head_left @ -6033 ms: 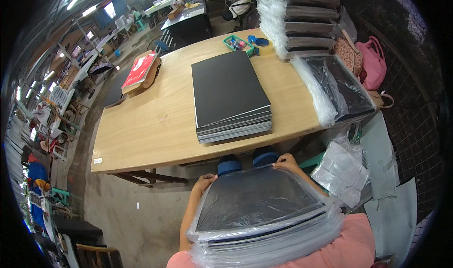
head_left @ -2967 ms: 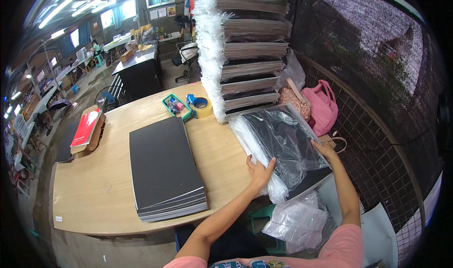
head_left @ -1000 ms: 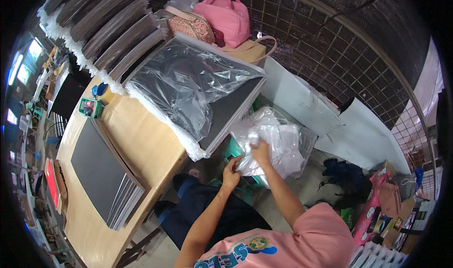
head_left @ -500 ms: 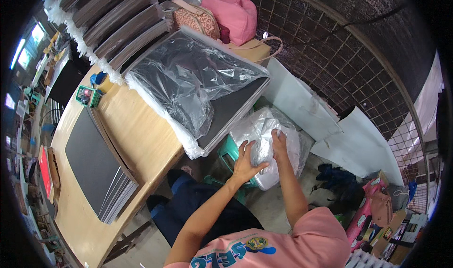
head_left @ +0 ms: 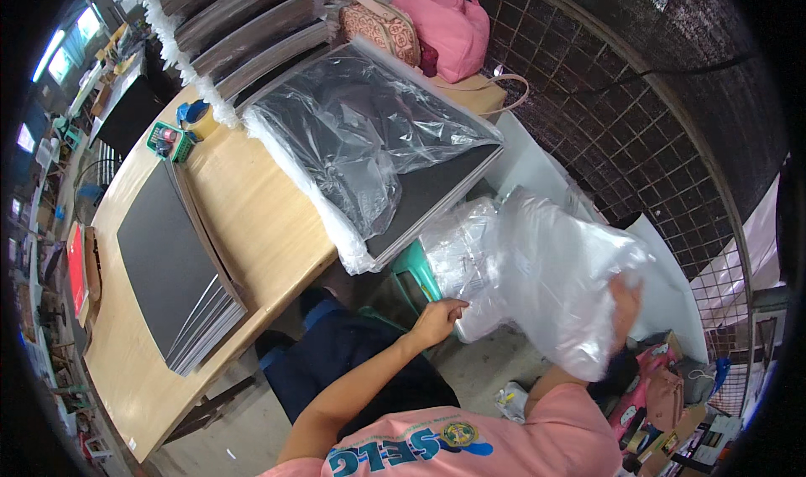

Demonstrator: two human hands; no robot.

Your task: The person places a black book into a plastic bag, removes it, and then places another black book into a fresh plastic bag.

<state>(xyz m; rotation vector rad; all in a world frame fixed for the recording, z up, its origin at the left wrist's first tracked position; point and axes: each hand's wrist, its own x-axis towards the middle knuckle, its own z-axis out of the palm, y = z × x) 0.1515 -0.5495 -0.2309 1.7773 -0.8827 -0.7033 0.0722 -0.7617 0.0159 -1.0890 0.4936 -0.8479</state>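
My right hand (head_left: pixel 623 305), smeared by motion, grips a clear plastic bag (head_left: pixel 550 267) that billows out to the right of the stool. Beside it, a pile of folded clear plastic bags (head_left: pixel 462 246) lies on a green plastic stool (head_left: pixel 413 269). My left hand (head_left: pixel 438 322) is closed at the near edge of that pile, its fingertips pinched together. Whether anything is between those fingers I cannot make out. On the table corner, a stack of black boards (head_left: pixel 437 193) is partly covered by a loose clear plastic sheet (head_left: pixel 336 133).
The wooden table (head_left: pixel 260 217) holds another stack of black boards (head_left: pixel 172 263), a green basket (head_left: pixel 170 143) and tall wrapped stacks (head_left: pixel 252 32). A pink bag (head_left: pixel 445 28) sits at its far end. Wire mesh (head_left: pixel 604 124) and pale sheets (head_left: pixel 663 284) stand right; boxes (head_left: pixel 672 439) lie lower right.
My right hand has moved right and toward me, drawing a plastic bag off the pile. My left hand has closed and come down to the pile's near edge. The view has shifted slightly.
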